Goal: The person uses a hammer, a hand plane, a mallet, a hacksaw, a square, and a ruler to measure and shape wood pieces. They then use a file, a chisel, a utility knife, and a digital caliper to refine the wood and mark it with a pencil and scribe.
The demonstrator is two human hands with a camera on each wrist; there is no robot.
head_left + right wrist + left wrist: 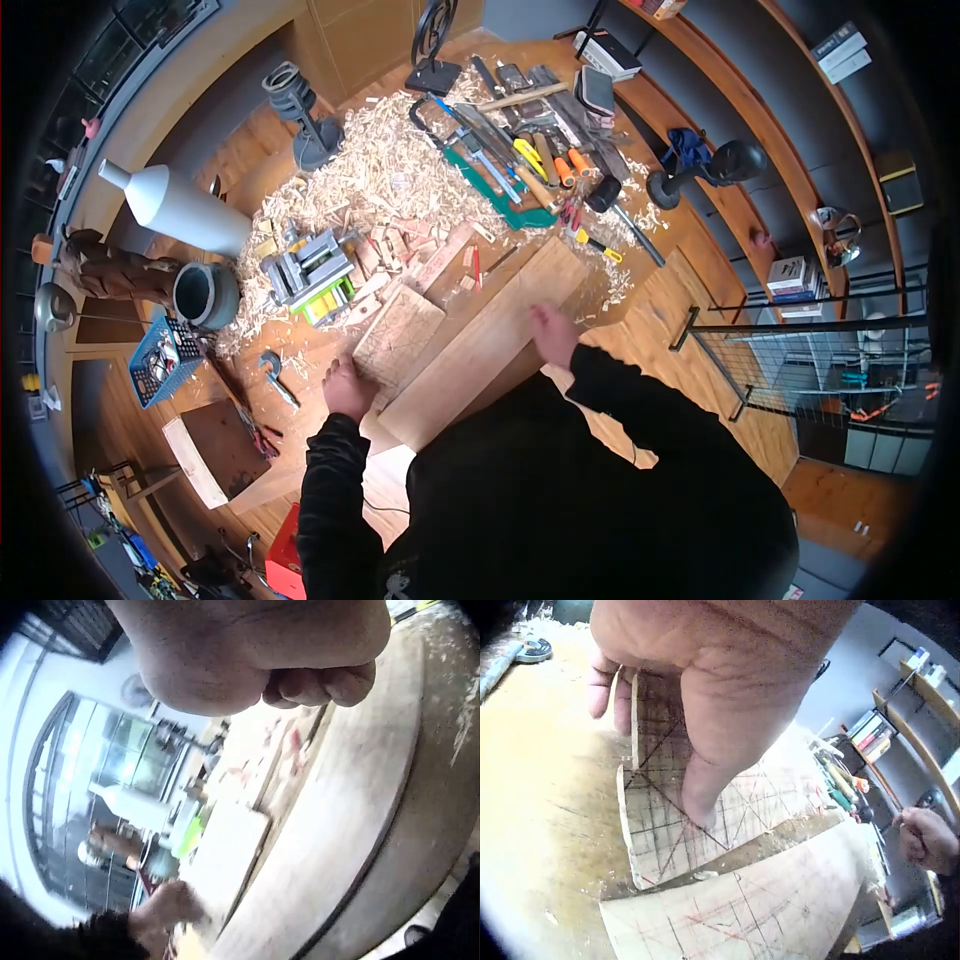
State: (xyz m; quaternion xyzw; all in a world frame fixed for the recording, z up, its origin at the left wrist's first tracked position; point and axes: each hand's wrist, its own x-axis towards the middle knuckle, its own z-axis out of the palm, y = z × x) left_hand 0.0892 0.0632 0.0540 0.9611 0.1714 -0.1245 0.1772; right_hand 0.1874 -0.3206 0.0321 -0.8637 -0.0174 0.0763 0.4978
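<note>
My left hand [342, 385] grips the near left end of a short wooden board [405, 325] lying on the table. In the left wrist view, its thumb [701, 802] lies on the board's face, which carries a grid of black and red lines, and its fingers are at the far edge. A longer wooden plank [480, 350] lies alongside, nearer the body; pencil lines show on it in the left wrist view. My right hand [553, 335] is over this plank's right part, its fingers [322, 686] curled with nothing visible in them.
Wood shavings [385, 165] heap across the back of the table [320, 395]. A vise [312, 268] stands behind the board, a red pencil [477, 268] beside the plank. Saws and several other tools [530, 150] lie at the back right. A blue basket [165, 362] is at the left.
</note>
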